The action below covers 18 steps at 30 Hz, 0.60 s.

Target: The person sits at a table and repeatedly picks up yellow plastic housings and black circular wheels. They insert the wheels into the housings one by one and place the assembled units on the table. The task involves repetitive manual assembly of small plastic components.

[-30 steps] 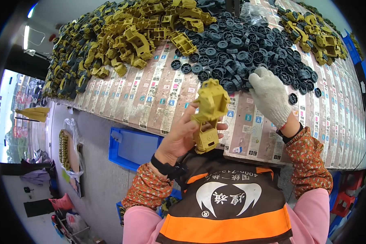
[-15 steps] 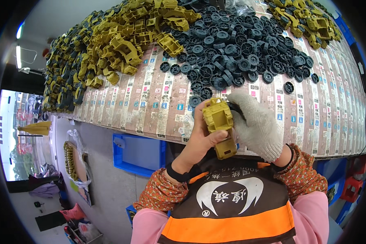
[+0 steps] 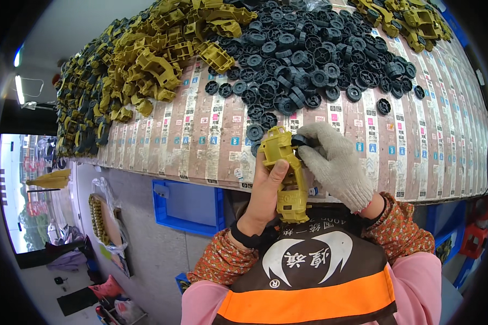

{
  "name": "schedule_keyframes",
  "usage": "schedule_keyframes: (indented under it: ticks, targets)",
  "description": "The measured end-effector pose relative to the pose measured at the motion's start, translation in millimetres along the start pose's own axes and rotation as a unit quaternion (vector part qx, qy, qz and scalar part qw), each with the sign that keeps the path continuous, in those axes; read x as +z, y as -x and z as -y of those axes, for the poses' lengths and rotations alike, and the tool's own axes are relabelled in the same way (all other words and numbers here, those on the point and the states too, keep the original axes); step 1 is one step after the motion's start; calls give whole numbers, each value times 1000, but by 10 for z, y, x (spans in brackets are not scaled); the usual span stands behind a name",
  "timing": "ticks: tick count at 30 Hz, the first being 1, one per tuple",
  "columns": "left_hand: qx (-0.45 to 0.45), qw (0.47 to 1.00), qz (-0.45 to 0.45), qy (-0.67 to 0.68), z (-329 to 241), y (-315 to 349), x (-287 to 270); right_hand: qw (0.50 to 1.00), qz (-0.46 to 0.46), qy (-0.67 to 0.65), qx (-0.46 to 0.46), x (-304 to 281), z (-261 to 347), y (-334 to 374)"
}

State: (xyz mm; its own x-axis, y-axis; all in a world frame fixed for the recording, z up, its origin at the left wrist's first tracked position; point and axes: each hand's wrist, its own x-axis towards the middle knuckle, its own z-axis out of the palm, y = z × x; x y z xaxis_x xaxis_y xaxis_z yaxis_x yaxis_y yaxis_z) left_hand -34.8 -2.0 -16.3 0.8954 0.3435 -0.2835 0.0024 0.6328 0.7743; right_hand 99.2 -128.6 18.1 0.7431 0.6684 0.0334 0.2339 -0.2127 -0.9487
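Note:
My bare left hand [image 3: 259, 199] is closed around a yellow plastic toy vehicle body [image 3: 294, 199], its thumb lying across the near side. The body stands lengthwise in front of my apron, over the table's near edge. In a light knitted glove, my right hand [image 3: 339, 168] pinches a dark toy wheel [image 3: 299, 140] against the right side of the body's far end. Glove fingers cover part of that wheel, so whether it is seated cannot be seen. A few loose wheels [image 3: 255, 131] lie just beyond my left hand.
A large heap of dark wheels [image 3: 314, 59] covers the table's far middle. Yellow bodies [image 3: 154, 70] pile up at its left, and yellow bodies with wheels [image 3: 417, 24] at far right. Patterned sheeting [image 3: 211, 157] covers the table. A blue crate [image 3: 187, 208] sits below its left edge.
The yellow body has turned in my left hand, now showing its length and side. My right hand stays at its far end, with the dark wheel more plainly visible.

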Motion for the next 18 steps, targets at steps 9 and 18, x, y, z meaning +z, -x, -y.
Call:
schedule_keyframes:
  ticks: [9,18]
  targets:
    - [131,968,-9,-213,94,-25,-12,1000,18,-21,12,-8,21,125]
    - [136,950,49,-276,150,-11,-88,1000,8,8,8,-68,61,175]
